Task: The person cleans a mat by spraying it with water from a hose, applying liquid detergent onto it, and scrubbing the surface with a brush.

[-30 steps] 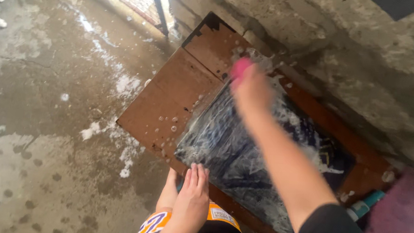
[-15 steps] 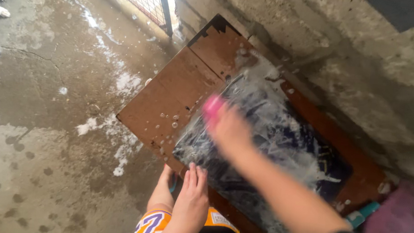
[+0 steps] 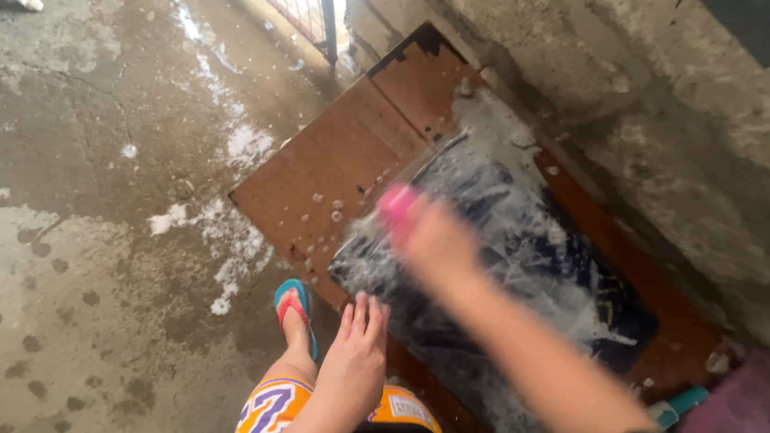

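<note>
We look down on the wet grey concrete floor [image 3: 76, 245], streaked with white suds near the left edge of the flat brown wooden board [image 3: 333, 170] lying against the rough concrete wall [image 3: 688, 150]. Spread over the board's middle and far edge lies the dark soaked garment [image 3: 530, 257], already lathered white across most of its surface, so the scrubbing looks well along, though nothing here is rinsed. Our right hand [image 3: 429, 239], blurred, grips a small pink scrub brush [image 3: 397, 204] over the garment's near-left corner. Our left hand [image 3: 356, 353] rests flat, fingers straight, holding nothing, on the knee above yellow-and-purple shorts [image 3: 270, 415]. A blue flip-flop [image 3: 295, 306] sits beside the board's near edge.
</note>
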